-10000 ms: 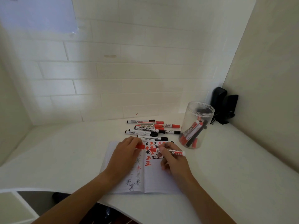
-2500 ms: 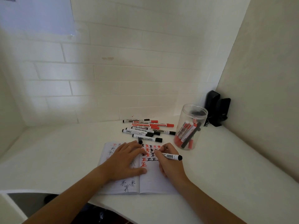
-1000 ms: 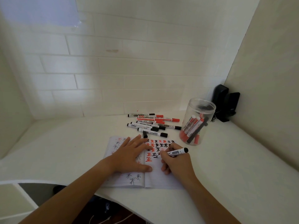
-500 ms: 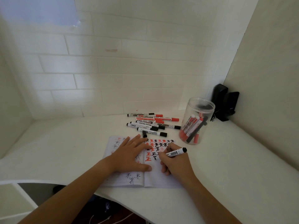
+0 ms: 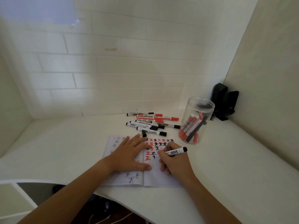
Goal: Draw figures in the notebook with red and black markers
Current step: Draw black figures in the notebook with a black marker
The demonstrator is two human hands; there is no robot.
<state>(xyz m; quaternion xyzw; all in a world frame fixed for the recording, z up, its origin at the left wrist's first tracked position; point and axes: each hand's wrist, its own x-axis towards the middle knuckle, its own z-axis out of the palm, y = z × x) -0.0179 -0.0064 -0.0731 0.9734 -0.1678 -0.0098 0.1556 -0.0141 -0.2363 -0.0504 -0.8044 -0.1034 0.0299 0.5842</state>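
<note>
Since I swapped red for the black-capped white marker (image 5: 175, 151), my right hand (image 5: 177, 162) pinches it, starting a black figure beside the red one; my left hand (image 5: 129, 155) lies flat on the open white notebook (image 5: 161, 180) on the worktop (image 5: 226, 167).

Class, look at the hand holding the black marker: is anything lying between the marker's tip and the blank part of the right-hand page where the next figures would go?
Nothing visible does. The right hand grips the black marker with its tip already on the notebook. The left hand lies flat mainly on the left page, only its thumb tip near the fold.
</note>
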